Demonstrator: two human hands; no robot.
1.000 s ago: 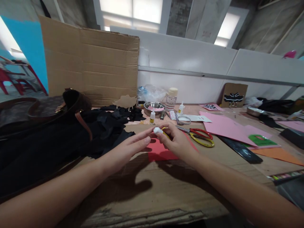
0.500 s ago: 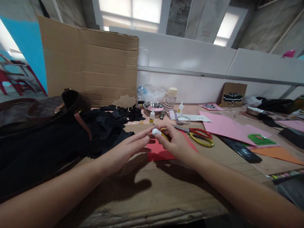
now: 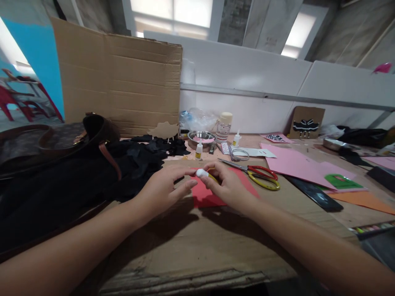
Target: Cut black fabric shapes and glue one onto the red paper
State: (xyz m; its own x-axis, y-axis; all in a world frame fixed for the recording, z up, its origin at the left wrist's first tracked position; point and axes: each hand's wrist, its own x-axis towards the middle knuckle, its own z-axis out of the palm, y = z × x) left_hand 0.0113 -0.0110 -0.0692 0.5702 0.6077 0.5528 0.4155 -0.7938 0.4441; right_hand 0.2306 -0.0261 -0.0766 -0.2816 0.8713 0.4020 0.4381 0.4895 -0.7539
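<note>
My right hand (image 3: 226, 183) is closed around a small glue bottle (image 3: 203, 173), its white end pointing left and a bit of yellow showing between thumb and fingers. To the left, my left hand (image 3: 168, 187) has its thumb and fingers apart. Its index fingertip is at the white end of the bottle; whether it touches, I cannot tell. A sheet of red paper (image 3: 208, 196) lies on the cardboard below both hands. Scissors (image 3: 262, 174) with one red and one yellow handle lie partly open just beyond my right hand. A small dark piece shows behind the left fingers.
Two glue bottles (image 3: 199, 150) (image 3: 236, 138) stand beyond my hands, near a metal bowl (image 3: 201, 135) and clear tape roll (image 3: 240, 155). Black cloth (image 3: 77, 185) and a brown bag (image 3: 100, 129) lie left. Pink sheets (image 3: 296, 164) and a phone (image 3: 316, 195) lie right.
My left hand has turned, its thumb now farther below the fingers. A dark piece shows behind its fingers. My right hand still holds the bottle in nearly the same place.
</note>
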